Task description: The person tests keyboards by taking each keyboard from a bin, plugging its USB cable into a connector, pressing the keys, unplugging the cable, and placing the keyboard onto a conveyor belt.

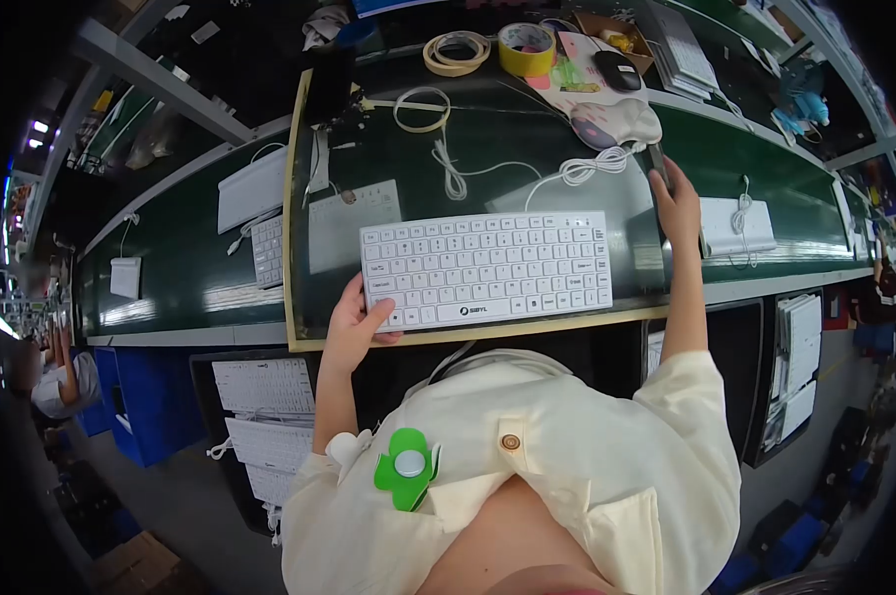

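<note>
A white keyboard (487,268) lies on the dark glossy work board (329,297) in front of me. My left hand (354,322) grips its lower left corner, thumb on top by the bottom keys. At the board's right side, my right hand (678,203) is closed around a dark, slim object (658,167) whose kind I cannot make out. That hand is to the right of the keyboard and apart from it. The keyboard's white cable (595,167) lies in a looped bundle behind it, just left of my right hand.
Behind the keyboard are a yellow tape roll (526,52), a beige tape roll (456,54), a black mouse (617,71) and a wrist-rest pad (621,124). More keyboards fill bins at lower left (264,387) and right (797,347). A person (68,382) is at far left.
</note>
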A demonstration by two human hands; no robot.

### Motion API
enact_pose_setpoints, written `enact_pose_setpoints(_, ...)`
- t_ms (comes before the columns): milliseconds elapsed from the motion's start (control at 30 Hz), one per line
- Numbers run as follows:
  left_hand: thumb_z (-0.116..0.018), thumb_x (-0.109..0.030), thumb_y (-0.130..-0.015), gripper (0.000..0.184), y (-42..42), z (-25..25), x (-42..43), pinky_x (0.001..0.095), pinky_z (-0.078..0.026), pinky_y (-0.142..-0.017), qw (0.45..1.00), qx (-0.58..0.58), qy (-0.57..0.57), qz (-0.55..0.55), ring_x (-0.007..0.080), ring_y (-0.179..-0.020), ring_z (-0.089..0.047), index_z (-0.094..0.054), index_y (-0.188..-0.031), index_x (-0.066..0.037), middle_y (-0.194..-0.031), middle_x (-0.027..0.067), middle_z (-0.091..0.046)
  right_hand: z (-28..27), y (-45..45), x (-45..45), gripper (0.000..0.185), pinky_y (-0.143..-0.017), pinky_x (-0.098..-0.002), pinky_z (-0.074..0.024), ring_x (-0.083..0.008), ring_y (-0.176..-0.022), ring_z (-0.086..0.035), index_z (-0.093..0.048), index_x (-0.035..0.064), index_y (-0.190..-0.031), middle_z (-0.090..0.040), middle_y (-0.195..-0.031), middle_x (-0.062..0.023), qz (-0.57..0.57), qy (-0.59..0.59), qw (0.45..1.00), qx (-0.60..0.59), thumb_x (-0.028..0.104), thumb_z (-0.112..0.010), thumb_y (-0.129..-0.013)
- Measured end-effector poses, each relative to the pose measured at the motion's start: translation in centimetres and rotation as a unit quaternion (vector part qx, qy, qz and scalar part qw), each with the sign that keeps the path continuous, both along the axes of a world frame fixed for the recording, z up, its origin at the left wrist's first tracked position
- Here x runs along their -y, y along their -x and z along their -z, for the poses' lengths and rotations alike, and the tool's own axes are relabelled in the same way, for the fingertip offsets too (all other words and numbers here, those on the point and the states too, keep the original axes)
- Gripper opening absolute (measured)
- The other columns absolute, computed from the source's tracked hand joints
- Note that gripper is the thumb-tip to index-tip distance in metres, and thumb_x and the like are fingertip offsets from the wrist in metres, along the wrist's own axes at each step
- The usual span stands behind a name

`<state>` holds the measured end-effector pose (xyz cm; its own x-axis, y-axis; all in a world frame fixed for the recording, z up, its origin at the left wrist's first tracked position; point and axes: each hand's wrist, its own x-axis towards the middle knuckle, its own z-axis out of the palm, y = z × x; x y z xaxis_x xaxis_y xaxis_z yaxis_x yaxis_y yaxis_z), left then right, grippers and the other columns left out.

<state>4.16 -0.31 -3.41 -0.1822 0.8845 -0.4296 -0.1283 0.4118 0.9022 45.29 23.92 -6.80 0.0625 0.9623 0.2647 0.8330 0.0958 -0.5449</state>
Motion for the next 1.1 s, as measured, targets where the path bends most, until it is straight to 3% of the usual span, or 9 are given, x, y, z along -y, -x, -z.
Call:
enact_pose_setpoints(133,-0.067,-0.016,-0.079,0.054,-0.2,-3.6,-1.3,0.0249,-0.05,-0.057,0.927,-0.369,-0.004,0.059,0.0132,-0.073,-0.063,-0.047,-0.127,-0.004,-0.106,0.0106,-0.063,-2.5,5.4,-2.7,0.045,-0.089,-0.0418,-0.0434,-0.0333,-0.112,-0.049,-0.055,0.021,-0.119,-0.055,-0.117,-0.0135,0.07,0.007,0.994,0.083,0.037,-0.065,-0.078)
enact_pose_setpoints(233,-0.067,-0.017,-0.079,0.047,0.3,-3.9,-2.5,0.0249,-0.046,-0.059,0.885,-0.461,-0.071,0.012,0.0123,-0.066,-0.059,-0.054,-0.123,-0.01,-0.106,0.0101,-0.064,0.3,5.3,-5.2,0.052,-0.088,-0.0421,-0.0436,-0.035,-0.103,-0.052,-0.051,0.0182,-0.12,-0.052,-0.117,-0.0157,0.027,-0.076,0.997,-0.004,0.024,-0.071,-0.072)
enact_pose_setpoints(333,-0.064,-0.015,-0.081,0.043,2.1,-3.7,-4.0,0.0269,-0.047,-0.062,0.859,-0.499,-0.109,0.031,0.0146,-0.067,-0.06,-0.054,-0.123,-0.011,-0.107,0.0087,-0.064,-0.1,5.2,-6.2,0.062,-0.081,-0.0367,-0.0483,-0.0307,-0.096,-0.057,-0.049,0.0125,-0.122,-0.048,-0.121,-0.0174,0.019,-0.126,0.983,-0.13,0.006,-0.072,-0.065)
enact_pose_setpoints(400,-0.062,-0.016,-0.082,0.041,3.2,-3.3,-5.3,0.0297,-0.049,-0.063,0.831,-0.54,-0.126,0.043,0.0178,-0.068,-0.062,-0.054,-0.122,-0.011,-0.108,0.0076,-0.063,-2.5,7.8,-4.2,0.059,-0.068,-0.022,-0.05,-0.015,-0.097,-0.06,-0.046,0.0051,-0.121,-0.05,-0.122,-0.0144,-0.057,-0.194,0.873,-0.443,-0.008,-0.068,-0.068)
enact_pose_setpoints(467,-0.061,-0.018,-0.082,0.037,3.7,-3.1,-7.0,0.0336,-0.046,-0.08,0.768,-0.618,-0.154,0.066,0.025,-0.095,-0.057,-0.056,-0.119,-0.015,-0.112,0.0064,-0.061,-5.7,11.2,-1.9,0.052,-0.07,-0.0244,-0.0506,-0.0136,-0.091,-0.062,-0.046,0.0062,-0.121,-0.058,-0.113,-0.0136,-0.187,-0.12,0.84,-0.495,-0.006,-0.065,-0.074)
enact_pose_setpoints(533,-0.061,-0.02,-0.082,0.036,4.5,-1.7,-9.1,0.0362,-0.042,-0.091,0.69,-0.69,-0.198,0.093,0.0277,-0.111,-0.05,-0.057,-0.118,-0.016,-0.115,0.0061,-0.059,-7.3,15.0,0.3,0.049,-0.071,-0.026,-0.0508,-0.0149,-0.083,-0.066,-0.048,0.0063,-0.12,-0.066,-0.097,-0.0111,-0.275,-0.043,0.893,-0.354,0.0,-0.067,-0.075)
enact_pose_setpoints(600,-0.061,-0.02,-0.082,0.036,5.3,-0.2,-10.9,0.0463,-0.033,-0.098,0.683,-0.705,-0.143,0.128,0.0271,-0.123,-0.038,-0.057,-0.118,-0.018,-0.124,0.0042,-0.053,-8.1,18.8,2.1,0.04,-0.071,-0.0277,-0.0506,-0.0186,-0.081,-0.067,-0.054,0.0047,-0.112,-0.068,-0.083,-0.0095,-0.343,-0.028,0.921,-0.184,0.005,-0.069,-0.075)
enact_pose_setpoints(733,-0.063,-0.023,-0.08,0.033,6.4,0.1,-12.1,0.0483,-0.029,-0.101,0.7,-0.692,-0.08,0.158,0.0313,-0.124,-0.038,-0.06,-0.112,-0.016,-0.122,0.0029,-0.056,-6.6,23.3,3.0,0.019,-0.065,-0.0305,-0.0495,-0.0249,-0.073,-0.066,-0.065,0.0038,-0.093,-0.067,-0.08,-0.0125,-0.461,0.016,0.878,-0.131,0.012,-0.068,-0.077)
enact_pose_setpoints(1100,-0.078,-0.033,-0.062,0.033,3.7,-1.3,-12.7,0.0476,-0.021,-0.106,0.746,-0.6,-0.285,0.046,0.0231,-0.115,-0.049,-0.063,-0.085,-0.014,-0.091,-0.0022,-0.067,-6.0,26.0,4.8,0.019,-0.061,-0.0352,-0.049,-0.0316,-0.062,-0.062,-0.068,0.0035,-0.087,-0.065,-0.075,-0.0151,-0.404,0.03,0.904,-0.138,0.021,-0.064,-0.08)
